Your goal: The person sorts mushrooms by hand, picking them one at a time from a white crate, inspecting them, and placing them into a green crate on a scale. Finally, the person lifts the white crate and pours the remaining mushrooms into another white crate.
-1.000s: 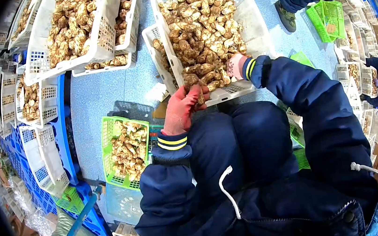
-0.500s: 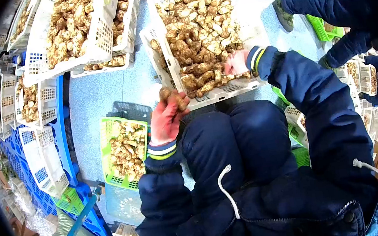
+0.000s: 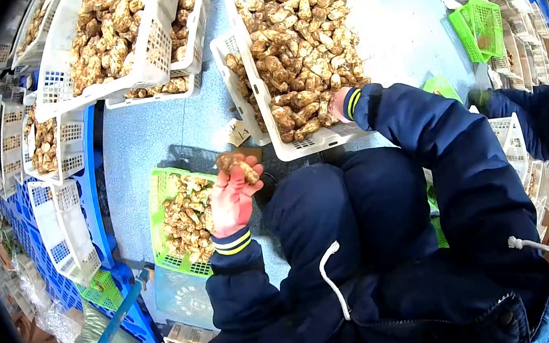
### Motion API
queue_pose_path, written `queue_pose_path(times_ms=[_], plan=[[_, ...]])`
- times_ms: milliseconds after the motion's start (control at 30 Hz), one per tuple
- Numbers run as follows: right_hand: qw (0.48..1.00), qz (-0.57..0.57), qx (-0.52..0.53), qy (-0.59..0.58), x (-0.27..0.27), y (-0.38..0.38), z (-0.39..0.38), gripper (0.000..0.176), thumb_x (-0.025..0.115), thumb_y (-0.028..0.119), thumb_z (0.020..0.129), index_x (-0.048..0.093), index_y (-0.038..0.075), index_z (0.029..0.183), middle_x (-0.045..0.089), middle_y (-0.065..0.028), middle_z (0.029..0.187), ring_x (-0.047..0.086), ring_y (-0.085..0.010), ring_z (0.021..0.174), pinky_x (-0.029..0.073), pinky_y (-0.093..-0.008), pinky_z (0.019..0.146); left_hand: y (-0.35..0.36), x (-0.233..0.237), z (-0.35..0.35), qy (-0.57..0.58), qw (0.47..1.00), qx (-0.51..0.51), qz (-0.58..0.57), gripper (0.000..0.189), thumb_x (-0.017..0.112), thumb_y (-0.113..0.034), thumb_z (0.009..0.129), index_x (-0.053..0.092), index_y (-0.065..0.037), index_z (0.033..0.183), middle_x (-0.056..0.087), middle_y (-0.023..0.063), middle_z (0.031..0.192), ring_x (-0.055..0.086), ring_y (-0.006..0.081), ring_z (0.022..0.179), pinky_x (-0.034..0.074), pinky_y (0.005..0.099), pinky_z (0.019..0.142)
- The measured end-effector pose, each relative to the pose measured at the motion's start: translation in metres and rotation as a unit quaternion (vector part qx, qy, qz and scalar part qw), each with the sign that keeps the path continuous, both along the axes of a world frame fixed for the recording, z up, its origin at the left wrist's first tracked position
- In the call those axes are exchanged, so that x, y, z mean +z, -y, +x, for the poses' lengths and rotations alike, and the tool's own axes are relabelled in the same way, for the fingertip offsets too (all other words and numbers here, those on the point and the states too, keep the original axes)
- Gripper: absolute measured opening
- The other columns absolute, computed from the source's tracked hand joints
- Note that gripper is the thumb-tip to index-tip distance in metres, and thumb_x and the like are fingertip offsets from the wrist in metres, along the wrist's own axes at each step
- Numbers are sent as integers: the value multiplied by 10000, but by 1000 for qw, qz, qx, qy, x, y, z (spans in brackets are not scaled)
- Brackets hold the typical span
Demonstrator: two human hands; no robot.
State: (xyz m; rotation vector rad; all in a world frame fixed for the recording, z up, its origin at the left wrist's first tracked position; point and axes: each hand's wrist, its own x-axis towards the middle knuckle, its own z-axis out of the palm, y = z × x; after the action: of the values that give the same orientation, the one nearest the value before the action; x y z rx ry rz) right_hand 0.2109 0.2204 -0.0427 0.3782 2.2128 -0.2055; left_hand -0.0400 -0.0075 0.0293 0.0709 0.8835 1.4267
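My left hand (image 3: pixel 232 204), in a reddish glove, is closed around brown, stubby mushrooms (image 3: pixel 238 168), perhaps two. It is held just right of a small green basket (image 3: pixel 156 234) containing pale brown mushrooms (image 3: pixel 187 216). My right hand (image 3: pixel 339 104) reaches into the near side of a large white crate (image 3: pixel 305 146) heaped with mushrooms (image 3: pixel 304 51). Its fingers are down among the mushrooms and mostly hidden, so their grip does not show. Both hands come out of dark blue sleeves with striped cuffs.
Stacked white crates (image 3: pixel 94 97) of mushrooms stand at the upper left, beside a blue plastic pallet (image 3: pixel 28 229). A small card (image 3: pixel 238 132) lies on the blue floor (image 3: pixel 146 132). Green baskets (image 3: pixel 476 30) and a person's dark-clothed leg (image 3: pixel 528 116) are at the right.
My left hand has moved slightly down and left with the mushrooms, toward the green basket. My right hand stays in the crate, its fingers less visible. The other person's legs have shifted lower.
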Motion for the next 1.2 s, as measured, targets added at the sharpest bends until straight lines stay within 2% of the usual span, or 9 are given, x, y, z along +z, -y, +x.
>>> queue_pose_path(times_ms=[133,300,500,600,733,900,1067,1133,1200], plan=[[999,-10,4,38,25,-7,-12,290,564,189,666,636,47,907,631,-143,923,597,-268,879,484,-375,706,-14,9,2,-5,1000,-26,-1,325,551,-193,854,467,-29,1123,564,124,1033,588,212,880,510,270,638],[970,69,-173,-157,44,-40,3,347,449,161,773,502,77,1106,609,-144,945,587,-288,880,469,-361,741,-19,-2,10,0,998,-65,-7,339,553,-216,855,459,-36,1126,562,114,1023,583,208,878,502,291,655],[775,159,-404,-460,60,-99,-6,388,457,107,817,422,67,1201,559,-207,981,549,-345,856,454,-384,773,-23,2,15,-7,999,-53,-10,338,559,-186,850,447,-39,1133,548,115,1049,575,222,898,498,318,693],[914,34,-267,-302,75,-69,-30,420,552,152,766,478,87,1174,545,-183,1026,542,-295,933,452,-355,792,-27,1,14,-2,999,-39,-1,344,580,-190,838,454,-38,1119,552,113,1046,578,214,894,498,312,688],[931,65,45,-356,44,-34,-32,616,714,231,612,494,97,1171,438,-119,1194,432,-298,1103,416,-390,877,-35,13,22,-42,996,-74,-28,354,597,-206,827,463,-32,1105,560,109,1031,577,210,905,497,303,691],[945,99,80,-301,65,-45,-36,541,703,314,573,546,178,1073,478,-86,1115,470,-249,1007,421,-372,784,-27,11,11,-20,997,-66,-20,371,587,-213,831,446,-45,1130,550,111,1049,573,216,911,498,305,685],[967,176,-23,-183,84,-67,-1,404,590,160,696,521,123,1092,501,-96,1045,515,-253,922,441,-348,762,-15,3,0,-10,998,-54,-9,333,568,-204,843,457,-57,1120,549,102,1052,572,206,909,501,303,678],[924,-46,-133,-356,56,-69,-3,426,590,217,720,505,109,1123,502,-130,1076,487,-269,1001,412,-362,853,-16,3,3,-3,999,-46,-24,331,564,-196,846,457,-54,1126,546,105,1062,571,212,909,502,308,676],[922,22,68,-381,95,-26,-38,436,611,290,699,531,113,1089,501,-124,1082,461,-278,1031,387,-378,870,-22,3,10,2,999,-44,-28,331,566,-231,846,463,-42,1097,558,92,1026,571,202,901,495,290,689]])
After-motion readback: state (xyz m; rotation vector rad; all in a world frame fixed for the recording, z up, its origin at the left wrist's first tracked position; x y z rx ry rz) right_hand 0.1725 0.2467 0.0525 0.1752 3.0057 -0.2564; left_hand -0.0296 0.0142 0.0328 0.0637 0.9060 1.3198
